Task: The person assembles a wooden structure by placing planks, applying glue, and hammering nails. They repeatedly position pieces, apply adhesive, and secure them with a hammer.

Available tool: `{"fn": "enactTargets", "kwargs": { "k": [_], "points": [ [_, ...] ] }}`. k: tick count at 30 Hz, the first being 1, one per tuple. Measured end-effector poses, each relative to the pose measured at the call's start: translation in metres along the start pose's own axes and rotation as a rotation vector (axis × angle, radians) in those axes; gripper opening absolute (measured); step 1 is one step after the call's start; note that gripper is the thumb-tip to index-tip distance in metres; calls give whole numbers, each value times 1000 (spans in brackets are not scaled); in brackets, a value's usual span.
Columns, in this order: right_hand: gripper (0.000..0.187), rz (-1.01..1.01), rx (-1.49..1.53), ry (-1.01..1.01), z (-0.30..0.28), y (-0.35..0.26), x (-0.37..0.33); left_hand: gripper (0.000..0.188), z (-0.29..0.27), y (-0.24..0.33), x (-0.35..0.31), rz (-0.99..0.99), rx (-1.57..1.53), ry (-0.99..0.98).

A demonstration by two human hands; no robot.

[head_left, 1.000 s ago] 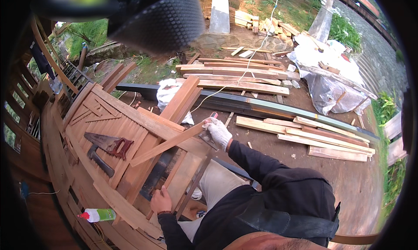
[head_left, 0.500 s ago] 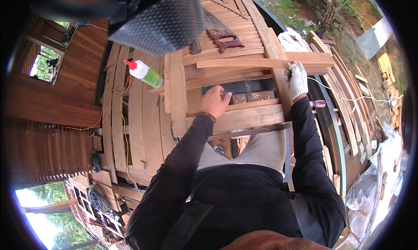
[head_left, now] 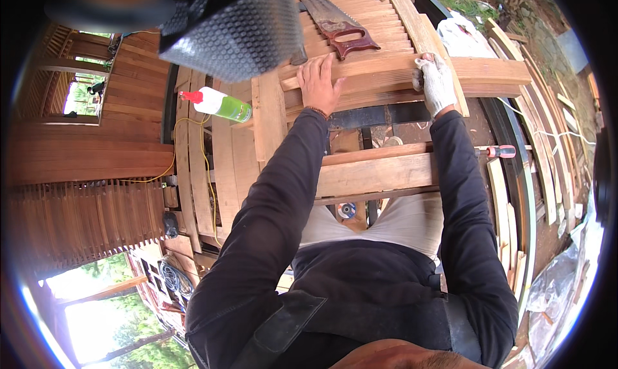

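A long wooden strip (head_left: 376, 68) lies across the wooden frame, over the ribbed slats. My bare left hand (head_left: 318, 84), with a beaded bracelet at the wrist, has its fingers over the strip near its left end. My right hand (head_left: 439, 79), in a white knitted glove, closes round the strip's right part beside the frame's right rail (head_left: 438, 41). Another board (head_left: 492, 72) juts out to the right past that hand. Just beyond the strip rests a handsaw (head_left: 351, 37) with a red-brown handle. The undersides of both hands' grips are hidden.
A white-and-green glue bottle (head_left: 222, 105) with a red cap lies left of the frame. A screwdriver (head_left: 501, 151) sits at the right. A yellow cord (head_left: 207, 156) crosses the planks. Nearer me is a wide crosspiece (head_left: 376, 176). A textured dark object (head_left: 238, 37) blocks the upper-left view.
My left hand has moved forward from above the frame's gap onto the left part of the strip. My right hand stays on the strip. The whole view has shifted somewhat.
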State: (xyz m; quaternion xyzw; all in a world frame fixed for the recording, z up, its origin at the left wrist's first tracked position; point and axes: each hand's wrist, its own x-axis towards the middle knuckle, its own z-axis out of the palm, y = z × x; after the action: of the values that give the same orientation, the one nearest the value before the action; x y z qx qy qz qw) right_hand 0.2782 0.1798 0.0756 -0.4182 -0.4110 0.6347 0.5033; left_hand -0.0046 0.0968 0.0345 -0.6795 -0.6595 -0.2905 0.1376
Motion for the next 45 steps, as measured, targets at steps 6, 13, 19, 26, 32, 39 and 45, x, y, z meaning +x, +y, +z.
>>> {"fn": "enactTargets", "kwargs": {
  "k": [6,13,19,26,32,39,45],
  "points": [
    [12,68,12,-16,4,-5,2,59,8,-16,-2,5,-75,-58],
    [13,117,-31,6,7,-9,6,58,11,-19,-4,13,-74,-90],
    [18,138,-101,18,8,-11,11,57,12,-21,-1,11,-79,-100],
    [24,170,-358,121,18,-8,22,53,13,-28,0,5,-74,-137],
    [43,6,-960,193,23,-2,33,48,16,-19,5,-3,-8,-81],
    [58,89,-445,236,20,-8,13,47,28,-12,2,-63,9,-113],
    [43,-250,-194,606,-16,-3,-31,46,28,-10,1,-46,-20,-69]
  ]
}}
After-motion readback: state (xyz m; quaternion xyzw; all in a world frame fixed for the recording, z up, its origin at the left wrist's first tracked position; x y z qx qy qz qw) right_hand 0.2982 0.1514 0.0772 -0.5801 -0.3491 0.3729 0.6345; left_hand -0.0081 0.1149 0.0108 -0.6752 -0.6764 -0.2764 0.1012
